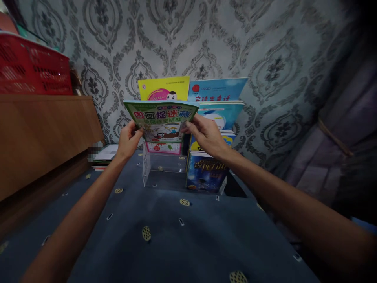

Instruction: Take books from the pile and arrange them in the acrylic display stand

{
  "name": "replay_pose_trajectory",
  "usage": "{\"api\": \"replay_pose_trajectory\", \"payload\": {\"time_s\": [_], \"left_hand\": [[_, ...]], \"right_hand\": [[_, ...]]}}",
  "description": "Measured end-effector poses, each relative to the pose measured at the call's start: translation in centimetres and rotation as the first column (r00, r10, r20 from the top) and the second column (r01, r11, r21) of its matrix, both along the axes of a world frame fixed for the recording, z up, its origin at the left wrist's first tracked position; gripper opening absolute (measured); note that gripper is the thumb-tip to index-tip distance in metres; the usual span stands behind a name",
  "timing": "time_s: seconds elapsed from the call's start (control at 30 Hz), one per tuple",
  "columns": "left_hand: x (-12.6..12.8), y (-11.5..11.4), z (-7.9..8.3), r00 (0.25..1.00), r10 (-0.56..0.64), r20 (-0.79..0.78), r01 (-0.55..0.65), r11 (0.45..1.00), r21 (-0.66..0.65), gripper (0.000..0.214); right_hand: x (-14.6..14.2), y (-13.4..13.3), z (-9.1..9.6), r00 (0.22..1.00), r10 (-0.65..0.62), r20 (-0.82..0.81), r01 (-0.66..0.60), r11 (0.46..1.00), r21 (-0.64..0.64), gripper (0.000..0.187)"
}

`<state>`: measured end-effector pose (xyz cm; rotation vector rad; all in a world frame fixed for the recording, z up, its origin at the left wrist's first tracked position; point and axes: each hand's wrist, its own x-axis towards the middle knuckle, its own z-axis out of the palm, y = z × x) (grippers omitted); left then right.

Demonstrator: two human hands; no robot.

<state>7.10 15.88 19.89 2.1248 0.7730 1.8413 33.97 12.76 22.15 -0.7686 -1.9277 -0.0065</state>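
Note:
A green-bordered picture book [165,116] is held by its two sides, tilted, at the left half of a clear tiered book rack [165,179]. My left hand [129,138] grips its left edge, thumb in front. On the opposite edge, my right hand [206,133] is closed around the book with the fingers partly hidden. Behind it stand a yellow book [165,83] and, lower down, a pink-edged book [173,148]. In the rack's right half are blue books [232,87], one tier before another, with a dark blue book [206,175] at the front.
The rack stands on a dark blue patterned cloth [126,239] against a wallpapered wall [206,47]. At left, a wooden cabinet [44,133] carries a red basket [35,70]. A stack of papers [107,152] lies beside the cabinet. Greyish curtain [318,153] hangs at right.

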Motion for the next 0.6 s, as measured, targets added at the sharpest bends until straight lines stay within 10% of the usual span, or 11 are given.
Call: {"api": "replay_pose_trajectory", "payload": {"time_s": [0.6], "left_hand": [[0.88,0.97,-0.2,0.999,0.026,-0.047,-0.029,0.998,-0.062,0.016]], "right_hand": [[0.63,0.71,-0.1,0.999,0.018,-0.038,-0.024,0.985,-0.174,0.036]]}}
